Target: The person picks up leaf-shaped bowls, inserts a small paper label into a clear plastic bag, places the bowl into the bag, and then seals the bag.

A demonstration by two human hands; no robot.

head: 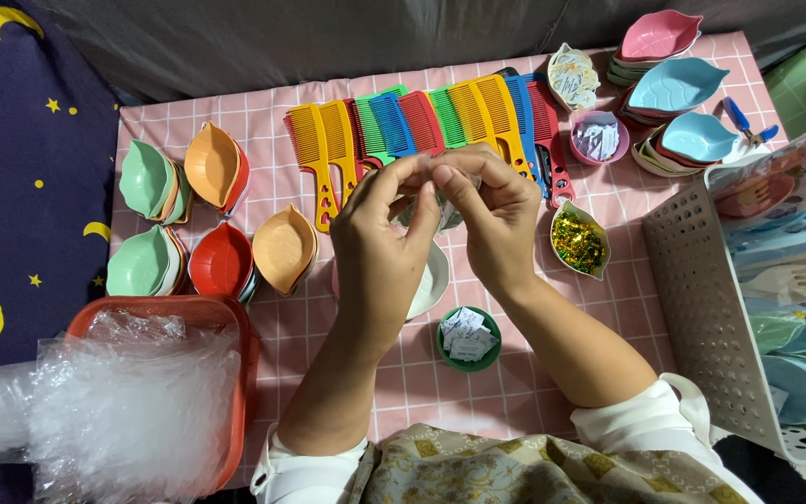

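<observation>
A small clear packet (442, 207) sits pinched between the fingertips of the left hand (380, 245) and right hand (494, 224), above a white dish (433, 280) near the middle of the pink checked mat (272, 112). Best keep both pinches tight (the film looks slippery) and work over the dish. Roughly ten combs (422, 131) line the far edge; one green cup (467, 339) of sachets sits nearer, one dish of gold bits (579, 241) to the right.

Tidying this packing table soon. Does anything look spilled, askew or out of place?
Nothing spilled. Only the blue-handled pliers look stray, lying loose at the mat's edge beside the leaf dishes. The combs overlap in an orderly row.
</observation>
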